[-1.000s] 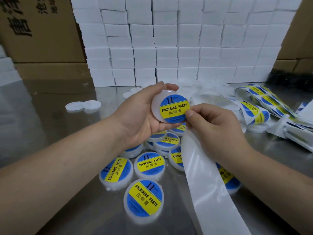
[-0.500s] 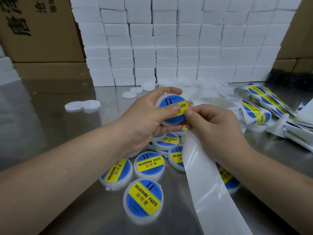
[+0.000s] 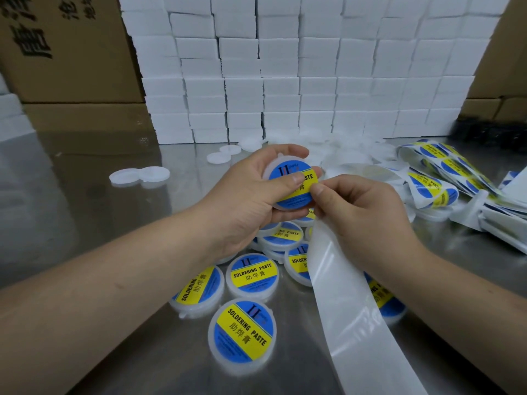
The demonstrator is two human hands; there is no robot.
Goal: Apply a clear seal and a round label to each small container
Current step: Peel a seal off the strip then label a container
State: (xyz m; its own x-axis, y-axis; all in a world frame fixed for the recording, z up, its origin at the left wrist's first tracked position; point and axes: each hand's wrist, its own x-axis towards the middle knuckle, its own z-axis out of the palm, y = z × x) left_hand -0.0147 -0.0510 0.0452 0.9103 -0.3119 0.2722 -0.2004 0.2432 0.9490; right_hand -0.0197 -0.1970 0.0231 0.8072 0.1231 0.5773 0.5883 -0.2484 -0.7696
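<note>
Just above the pile of labelled white tubs (image 3: 252, 276), the left hand (image 3: 248, 201) grips a small round white plastic tub with a blue and yellow label (image 3: 293, 182). The right hand (image 3: 362, 212) pinches, maybe, a clear seal at its edge. Lay it flat, press slowly

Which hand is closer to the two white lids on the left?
Left. The left hand sits to the right of the lids, gripping a container; the right hand, holding a strip, is farther right, past that container.
</note>
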